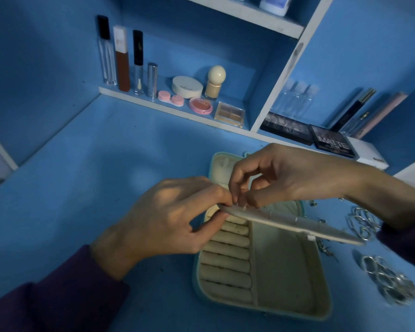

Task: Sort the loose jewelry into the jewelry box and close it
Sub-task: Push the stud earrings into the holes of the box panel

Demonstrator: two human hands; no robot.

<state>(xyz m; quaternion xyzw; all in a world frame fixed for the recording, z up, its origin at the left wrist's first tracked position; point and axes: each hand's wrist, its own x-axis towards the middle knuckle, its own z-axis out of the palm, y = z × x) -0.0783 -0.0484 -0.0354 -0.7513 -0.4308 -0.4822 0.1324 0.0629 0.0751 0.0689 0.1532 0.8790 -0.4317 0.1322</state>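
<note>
An open jewelry box (281, 271) with a cream lining and a teal shell lies on the blue desk, its ring rolls on the left side. A cream earring flap (297, 222) is lifted above the box. My left hand (173, 216) pinches the flap's left end. My right hand (285, 176) pinches a tiny earring (243, 205) at the flap's edge, next to my left fingertips. Loose silver chains (362, 221) and a heap of silver rings (391, 281) lie on the desk to the right of the box.
A low shelf at the back holds lip gloss tubes (122, 58), a round compact (186, 87), a pink blush (201, 105) and a small palette (229, 114). Dark eyeshadow palettes (333, 141) stand behind the box at the right. A white upright board (288, 65) divides the shelves.
</note>
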